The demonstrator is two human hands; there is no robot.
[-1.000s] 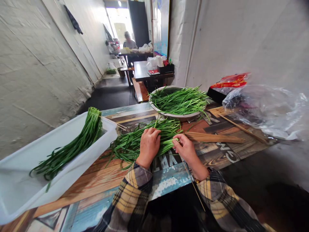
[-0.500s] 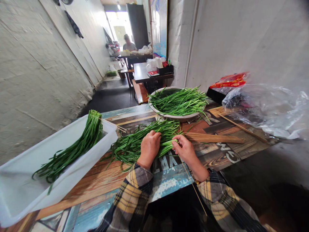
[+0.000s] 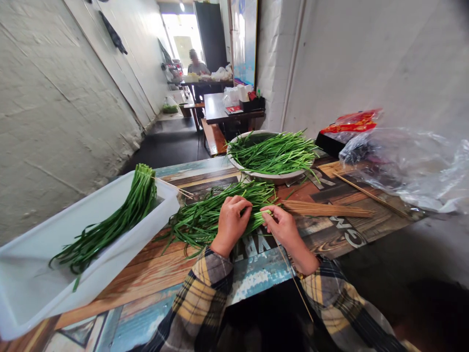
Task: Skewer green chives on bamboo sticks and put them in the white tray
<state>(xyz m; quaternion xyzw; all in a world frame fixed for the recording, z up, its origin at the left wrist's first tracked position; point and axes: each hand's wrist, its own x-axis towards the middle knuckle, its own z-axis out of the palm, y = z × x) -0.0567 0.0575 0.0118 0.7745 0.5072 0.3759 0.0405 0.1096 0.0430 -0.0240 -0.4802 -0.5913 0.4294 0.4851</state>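
Through the head camera I see skewered garlic chives [image 3: 117, 230] in the white plastic tub [image 3: 62, 232], then a loose pile of chives [image 3: 200, 215] on the wood-patterned table [image 3: 146, 278]. I have the left hand [image 3: 234, 222] curled above this pile, though I cannot tell whether it grips anything; the right hand [image 3: 280, 225] pinches pale chive stalks [image 3: 266, 212], a thin skewer [image 3: 293, 278] slanting down below it.

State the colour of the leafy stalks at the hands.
The stalks are green, paler at the right hand; best seen in the head view.

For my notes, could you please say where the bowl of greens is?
In the head view, the bowl stands right of centre on the table, behind the loose greens.
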